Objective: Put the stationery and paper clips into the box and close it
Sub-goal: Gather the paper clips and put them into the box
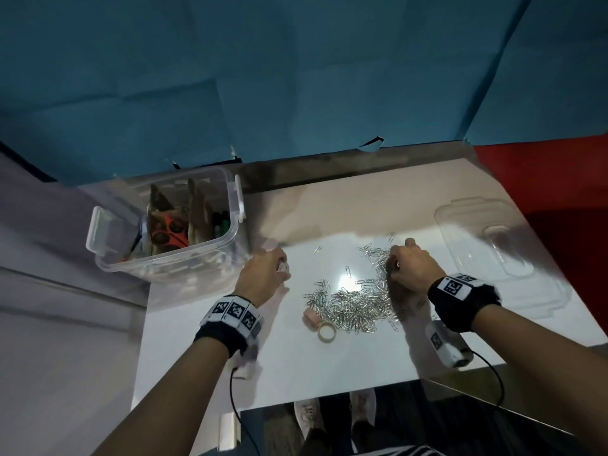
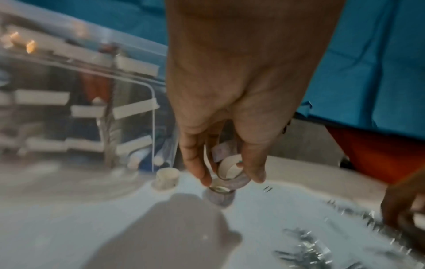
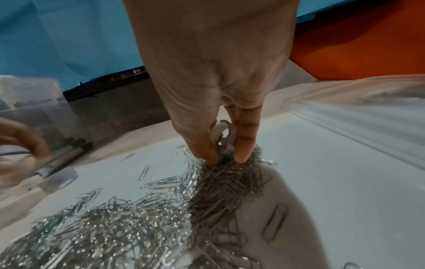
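Note:
My left hand hovers just right of the clear box. It grips small tape rolls between thumb and fingers. One roll lies on the table right under them. My right hand is at the far right end of the paper clip pile. In the right wrist view the hand pinches a whitish tape roll, with fingertips touching the paper clips. A pink roll and a beige roll lie at the pile's near edge.
The box stands open at the table's left back corner and holds cardboard dividers, orange scissors and markers. Its clear lid lies flat at the right. One small white roll stands by the box. A blue curtain hangs behind.

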